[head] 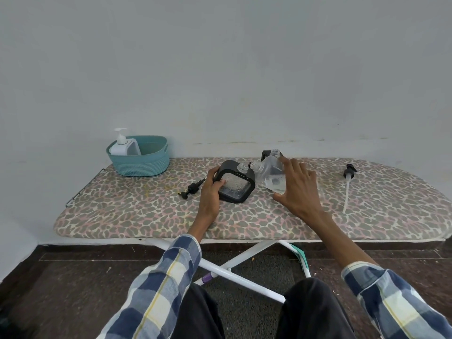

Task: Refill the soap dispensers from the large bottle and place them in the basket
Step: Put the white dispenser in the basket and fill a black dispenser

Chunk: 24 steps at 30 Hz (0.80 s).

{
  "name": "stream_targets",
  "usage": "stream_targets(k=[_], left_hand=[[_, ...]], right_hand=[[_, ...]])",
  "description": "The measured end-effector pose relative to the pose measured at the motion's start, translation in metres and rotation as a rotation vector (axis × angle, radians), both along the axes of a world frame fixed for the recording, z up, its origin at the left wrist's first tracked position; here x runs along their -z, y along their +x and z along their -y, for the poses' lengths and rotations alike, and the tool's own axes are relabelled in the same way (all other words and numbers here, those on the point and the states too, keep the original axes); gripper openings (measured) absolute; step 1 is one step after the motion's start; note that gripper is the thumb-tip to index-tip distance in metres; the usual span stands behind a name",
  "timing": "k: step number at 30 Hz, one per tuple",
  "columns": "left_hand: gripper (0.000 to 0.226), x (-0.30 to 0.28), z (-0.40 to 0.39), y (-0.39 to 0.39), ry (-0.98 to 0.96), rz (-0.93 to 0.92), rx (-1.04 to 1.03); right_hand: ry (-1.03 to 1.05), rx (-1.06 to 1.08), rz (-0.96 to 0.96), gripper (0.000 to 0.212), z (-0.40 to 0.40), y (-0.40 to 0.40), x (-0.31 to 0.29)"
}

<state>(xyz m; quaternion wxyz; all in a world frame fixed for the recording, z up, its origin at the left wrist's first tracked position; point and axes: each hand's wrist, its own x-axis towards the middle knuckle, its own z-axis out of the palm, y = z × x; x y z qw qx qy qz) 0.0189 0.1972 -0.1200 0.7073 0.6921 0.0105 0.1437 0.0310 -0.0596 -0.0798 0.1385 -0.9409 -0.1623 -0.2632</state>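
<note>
A black-framed soap dispenser [233,187] with its pump off leans on the ironing board [137,216], gripped at its left edge by my left hand [210,194]. My right hand [297,187] holds a clear large bottle [270,176], tilted left so that its open neck sits right beside the dispenser's open neck. A little clear liquid lies in the bottle's lower part. Behind the bottle stands a second black dispenser [266,154], partly hidden. At the back left, the teal basket [144,165] holds a white pump dispenser [121,145].
A black pump head [193,188] lies on the board left of my left hand. Another black pump [349,172] with a long white tube lies at the right. The wall runs directly behind the board, and its white legs cross below.
</note>
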Motion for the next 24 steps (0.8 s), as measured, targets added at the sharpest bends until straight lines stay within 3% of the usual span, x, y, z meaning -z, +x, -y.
stream_targets(k=[10, 14, 24], left_hand=[[0.040, -0.002, 0.004, -0.002, 0.065, 0.009, 0.012], [0.057, -0.001, 0.004, -0.002, 0.080, 0.004, 0.012], [0.060, 0.000, 0.005, -0.003, 0.124, 0.018, -0.002]], right_hand=[[-0.066, 0.008, -0.012, 0.108, 0.006, -0.001, -0.010], [-0.122, 0.020, -0.002, 0.109, 0.007, -0.001, -0.017], [-0.185, 0.003, 0.030, 0.111, 0.007, -0.002, -0.030]])
